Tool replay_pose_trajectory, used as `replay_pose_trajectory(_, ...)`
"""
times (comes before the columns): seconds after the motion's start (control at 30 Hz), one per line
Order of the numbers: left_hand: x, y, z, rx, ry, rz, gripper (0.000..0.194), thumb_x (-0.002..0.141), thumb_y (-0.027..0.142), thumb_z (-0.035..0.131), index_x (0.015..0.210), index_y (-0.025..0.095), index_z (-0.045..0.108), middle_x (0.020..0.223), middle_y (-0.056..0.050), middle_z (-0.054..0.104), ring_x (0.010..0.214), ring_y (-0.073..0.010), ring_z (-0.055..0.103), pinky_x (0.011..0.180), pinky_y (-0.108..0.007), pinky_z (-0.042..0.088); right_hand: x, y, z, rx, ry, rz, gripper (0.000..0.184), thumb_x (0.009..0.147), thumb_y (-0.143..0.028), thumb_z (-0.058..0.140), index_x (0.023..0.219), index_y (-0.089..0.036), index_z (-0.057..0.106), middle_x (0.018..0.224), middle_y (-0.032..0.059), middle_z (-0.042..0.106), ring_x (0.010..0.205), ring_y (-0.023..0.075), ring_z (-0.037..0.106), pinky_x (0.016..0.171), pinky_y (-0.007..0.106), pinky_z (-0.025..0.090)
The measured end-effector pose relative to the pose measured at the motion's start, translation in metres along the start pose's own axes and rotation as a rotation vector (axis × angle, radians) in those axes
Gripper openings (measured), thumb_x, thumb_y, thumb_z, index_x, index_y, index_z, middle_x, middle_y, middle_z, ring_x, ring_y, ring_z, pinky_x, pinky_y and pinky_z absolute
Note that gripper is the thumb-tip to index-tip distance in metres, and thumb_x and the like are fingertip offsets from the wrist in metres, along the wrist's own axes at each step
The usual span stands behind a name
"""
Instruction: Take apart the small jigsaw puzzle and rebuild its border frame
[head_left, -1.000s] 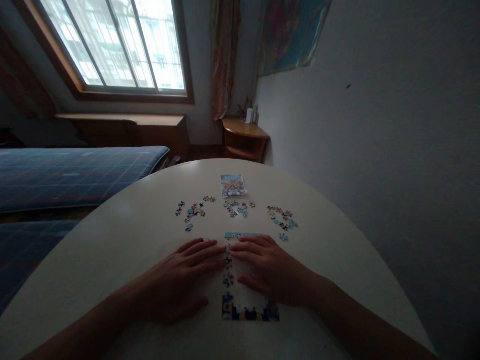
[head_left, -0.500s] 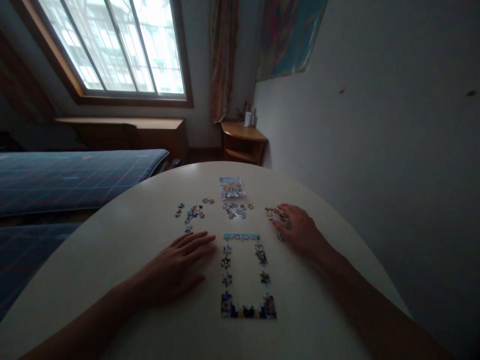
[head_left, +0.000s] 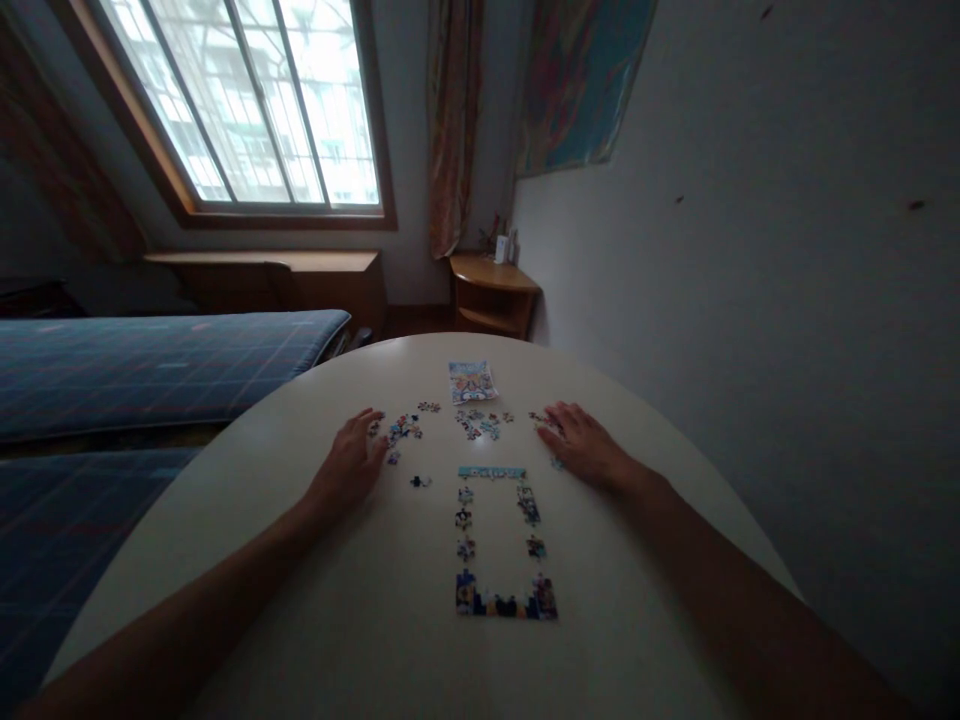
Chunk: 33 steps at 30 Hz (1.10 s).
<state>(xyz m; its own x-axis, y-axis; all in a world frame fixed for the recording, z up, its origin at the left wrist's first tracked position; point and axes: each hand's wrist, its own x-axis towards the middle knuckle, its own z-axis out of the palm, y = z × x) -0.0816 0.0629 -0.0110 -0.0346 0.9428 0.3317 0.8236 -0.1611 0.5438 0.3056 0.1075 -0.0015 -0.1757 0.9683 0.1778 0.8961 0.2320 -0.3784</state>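
My left hand [head_left: 351,458] rests at the left pile of jigsaw pieces [head_left: 405,428], thumb apart from the curved fingers, its fingertips by the outer pieces. My right hand [head_left: 589,445] lies with fingers spread over the right group of pieces [head_left: 537,418], covering part of it. Between the hands lies a middle group of pieces [head_left: 480,424]. Nearer to me is a partly joined puzzle border [head_left: 506,607], with a joined top strip [head_left: 492,472] and gaps along both sides. A dark loose piece [head_left: 418,482] lies left of the border.
A printed picture sheet [head_left: 472,382] lies at the far part of the round white table [head_left: 360,620]. Beyond the left edge is a blue plaid mattress [head_left: 172,370]. A corner shelf [head_left: 495,275] stands behind the table, and a bare wall [head_left: 750,330] rises on the right.
My left hand has moved from beside the border up and left to the left pile. The dark piece left of the border now shows. My right hand stays over its group; the view has shifted slightly.
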Motion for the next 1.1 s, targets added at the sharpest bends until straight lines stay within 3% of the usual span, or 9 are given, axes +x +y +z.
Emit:
replay_pose_trajectory(0.1, 0.040, -0.014, -0.008, -0.006, -0.001, -0.072, 0.043, 0.092, 0.035, 0.041, 0.119, 0.010, 0.063, 0.121, -0.017, 0.068, 0.114, -0.0299, 0.064, 0.102, -0.045, 0.048, 0.016, 0.006, -0.007, 0.152, 0.077, 0.041, 0.045, 0.098, -0.043, 0.038, 0.114, -0.015, 0.069, 0.120, 0.0145, 0.069, 0.115, 0.0233, 0.063, 0.100, 0.037, 0.046)
replay_pose_trajectory(0.17, 0.059, -0.023, -0.012, -0.008, -0.001, -0.097, 0.041, 0.091, 0.036, 0.040, 0.110, 0.012, 0.068, 0.111, -0.014, 0.073, 0.105, -0.0277, 0.068, 0.096, -0.039, 0.052, 0.022, 0.010, -0.011, 0.169, 0.111, 0.075, 0.041, 0.097, -0.041, 0.042, 0.110, -0.014, 0.069, 0.112, 0.0145, 0.072, 0.102, 0.0225, 0.068, 0.091, 0.035, 0.050)
replay_pose_trajectory(0.23, 0.068, -0.029, -0.015, -0.007, 0.015, -0.093, 0.043, 0.093, 0.036, 0.037, 0.112, 0.013, 0.068, 0.112, -0.012, 0.074, 0.105, -0.0256, 0.068, 0.095, -0.036, 0.052, 0.023, 0.015, -0.014, 0.189, 0.127, 0.081, 0.036, 0.093, -0.041, 0.049, 0.106, -0.015, 0.071, 0.105, 0.0128, 0.074, 0.095, 0.0220, 0.069, 0.086, 0.033, 0.050)
replay_pose_trajectory(0.5, 0.060, -0.033, -0.014, 0.013, -0.105, 0.097, 0.038, 0.086, 0.044, 0.053, 0.105, 0.018, 0.074, 0.111, -0.010, 0.072, 0.105, -0.0268, 0.066, 0.100, -0.038, 0.048, 0.026, 0.028, -0.013, 0.215, 0.308, 0.165, 0.027, 0.085, -0.035, 0.055, 0.094, -0.017, 0.073, 0.088, 0.0094, 0.076, 0.079, 0.0212, 0.070, 0.077, 0.033, 0.052)
replay_pose_trajectory(0.7, 0.064, -0.034, -0.017, 0.042, -0.146, 0.149, 0.034, 0.085, 0.044, 0.054, 0.096, 0.021, 0.076, 0.099, -0.009, 0.074, 0.099, -0.0276, 0.066, 0.097, -0.040, 0.048, 0.024, 0.018, -0.013, 0.208, 0.262, 0.165, 0.026, 0.084, -0.035, 0.056, 0.091, -0.017, 0.073, 0.086, 0.0093, 0.076, 0.079, 0.0221, 0.070, 0.077, 0.033, 0.052)
replay_pose_trajectory(1.1, 0.062, -0.025, -0.009, 0.054, -0.167, 0.224, 0.035, 0.085, 0.050, 0.056, 0.098, 0.023, 0.074, 0.103, -0.007, 0.074, 0.104, -0.0279, 0.064, 0.100, -0.041, 0.046, 0.019, 0.006, -0.011, 0.323, 0.184, 0.105, 0.025, 0.087, -0.034, 0.054, 0.094, -0.018, 0.072, 0.086, 0.0076, 0.077, 0.077, 0.0198, 0.071, 0.074, 0.031, 0.053)
